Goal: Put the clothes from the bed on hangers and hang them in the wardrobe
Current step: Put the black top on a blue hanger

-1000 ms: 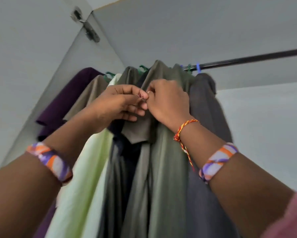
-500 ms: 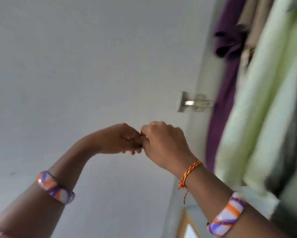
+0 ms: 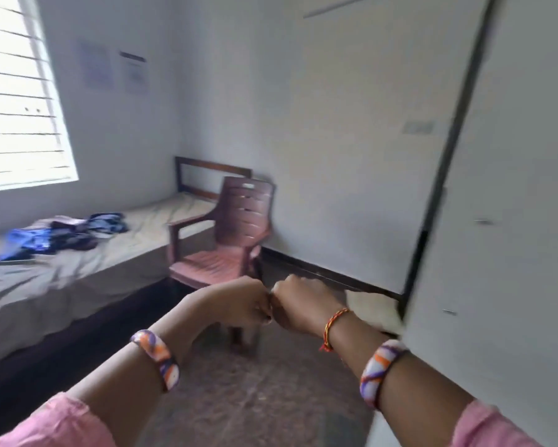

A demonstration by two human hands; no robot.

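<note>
A heap of blue and dark clothes point(image 3: 61, 235) lies on the bed point(image 3: 87, 272) at the left, under the window. My left hand point(image 3: 239, 301) and my right hand point(image 3: 298, 301) are held out in front of me at mid-frame, far from the clothes. Both have curled fingers, and their fingertips meet each other. I see nothing held between them. The white wardrobe door point(image 3: 513, 221) fills the right edge; its inside and the hung clothes are out of view. No hanger is visible.
A reddish-brown plastic chair point(image 3: 232, 233) stands at the foot of the bed, just beyond my hands. Behind it is a white wall with a dark skirting. A bright window point(image 3: 19, 101) is at the upper left. Mottled floor lies below my arms.
My view has swung from the clothes hanging on the wardrobe rail, past the door, to the room with the bed. My hands left the olive shirt's collar and stayed together, lower.
</note>
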